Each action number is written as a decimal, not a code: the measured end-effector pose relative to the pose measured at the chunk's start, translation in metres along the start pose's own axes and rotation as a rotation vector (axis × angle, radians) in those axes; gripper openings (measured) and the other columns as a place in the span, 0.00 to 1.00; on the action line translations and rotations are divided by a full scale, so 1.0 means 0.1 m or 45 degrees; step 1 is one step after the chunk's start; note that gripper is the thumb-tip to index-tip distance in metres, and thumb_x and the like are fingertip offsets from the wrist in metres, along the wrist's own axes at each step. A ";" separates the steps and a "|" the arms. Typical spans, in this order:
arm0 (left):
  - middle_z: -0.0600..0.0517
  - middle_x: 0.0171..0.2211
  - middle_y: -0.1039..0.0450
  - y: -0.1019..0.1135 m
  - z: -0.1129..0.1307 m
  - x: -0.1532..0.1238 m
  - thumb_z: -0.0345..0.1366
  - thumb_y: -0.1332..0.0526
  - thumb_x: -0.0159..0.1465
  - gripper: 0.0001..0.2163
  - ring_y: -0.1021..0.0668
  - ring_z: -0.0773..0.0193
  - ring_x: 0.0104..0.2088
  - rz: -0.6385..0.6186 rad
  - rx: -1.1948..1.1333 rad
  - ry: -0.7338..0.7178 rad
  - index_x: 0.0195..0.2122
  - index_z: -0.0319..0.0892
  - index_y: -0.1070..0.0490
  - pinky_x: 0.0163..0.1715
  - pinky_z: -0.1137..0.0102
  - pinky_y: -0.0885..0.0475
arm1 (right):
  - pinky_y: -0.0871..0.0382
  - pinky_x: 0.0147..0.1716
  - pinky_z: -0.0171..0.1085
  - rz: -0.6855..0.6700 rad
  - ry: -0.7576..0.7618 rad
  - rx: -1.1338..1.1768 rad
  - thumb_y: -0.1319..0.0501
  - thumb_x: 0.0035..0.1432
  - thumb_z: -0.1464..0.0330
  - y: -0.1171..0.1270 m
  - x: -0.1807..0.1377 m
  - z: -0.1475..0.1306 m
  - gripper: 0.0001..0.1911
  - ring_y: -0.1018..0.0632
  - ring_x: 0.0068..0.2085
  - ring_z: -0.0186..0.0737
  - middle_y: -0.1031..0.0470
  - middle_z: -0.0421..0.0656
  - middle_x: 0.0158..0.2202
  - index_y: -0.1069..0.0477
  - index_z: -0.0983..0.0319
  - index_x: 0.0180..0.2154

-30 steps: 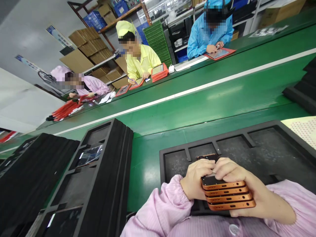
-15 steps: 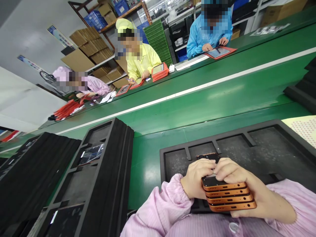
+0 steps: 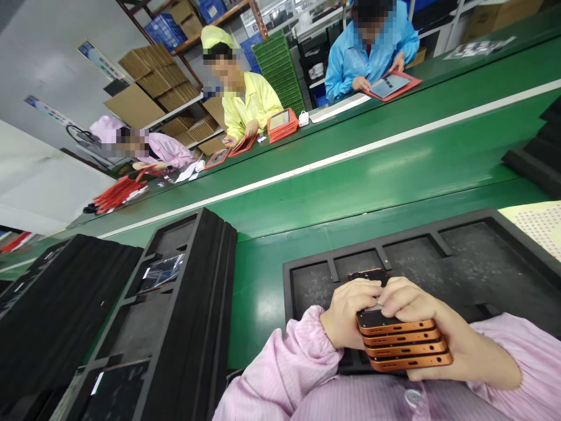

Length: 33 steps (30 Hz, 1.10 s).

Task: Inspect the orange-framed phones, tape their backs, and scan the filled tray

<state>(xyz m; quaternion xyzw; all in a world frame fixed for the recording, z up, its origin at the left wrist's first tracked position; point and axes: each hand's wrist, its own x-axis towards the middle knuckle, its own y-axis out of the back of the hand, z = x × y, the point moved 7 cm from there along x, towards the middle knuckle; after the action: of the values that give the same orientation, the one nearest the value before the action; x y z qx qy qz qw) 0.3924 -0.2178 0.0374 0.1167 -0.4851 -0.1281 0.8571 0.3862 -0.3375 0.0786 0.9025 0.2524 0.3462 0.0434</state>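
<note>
Gripping a stack of four orange-edged phone shells (image 3: 405, 345) at 6 o'clock, the right hand (image 3: 456, 345) is wrapping its fingers around the stack's right side and underside. The left hand (image 3: 346, 313) is closing thumb and fingers on the top shell's left end. The stack is hovering over the near edge of a black foam tray (image 3: 482, 257) lying on the green tabletop (image 3: 263, 280). Every pocket showing in that tray, four along the back row, is lying bare. As I judge it, nothing is sitting in them yet and all four shells are waiting in hand. A dark, orange-rimmed bit is peeking out beyond the knuckles; it may be the shells' far end or a fifth piece, I cannot tell. At 9 o'clock a pile of foam trays (image 3: 210, 280) is carrying one glossy part (image 3: 162, 272). Toward 12 o'clock, past the conveyor belt (image 3: 350, 175), three co-workers (image 3: 249, 105) are handling red-framed tablets (image 3: 390, 85).
</note>
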 end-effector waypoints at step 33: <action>0.46 0.39 0.24 0.01 -0.08 -0.01 0.48 0.38 0.58 0.20 0.20 0.57 0.42 0.010 -0.033 0.097 0.46 0.45 0.41 0.40 0.62 0.22 | 0.27 0.42 0.41 0.070 -0.081 0.008 0.37 0.56 0.55 0.02 0.10 0.04 0.17 0.24 0.40 0.41 0.28 0.43 0.36 0.36 0.53 0.44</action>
<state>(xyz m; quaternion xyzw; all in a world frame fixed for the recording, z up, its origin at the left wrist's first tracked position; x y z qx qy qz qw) 0.3988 -0.2161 0.0325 0.1084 -0.4509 -0.1266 0.8769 0.3961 -0.3342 0.0818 0.9198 0.2271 0.3175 0.0390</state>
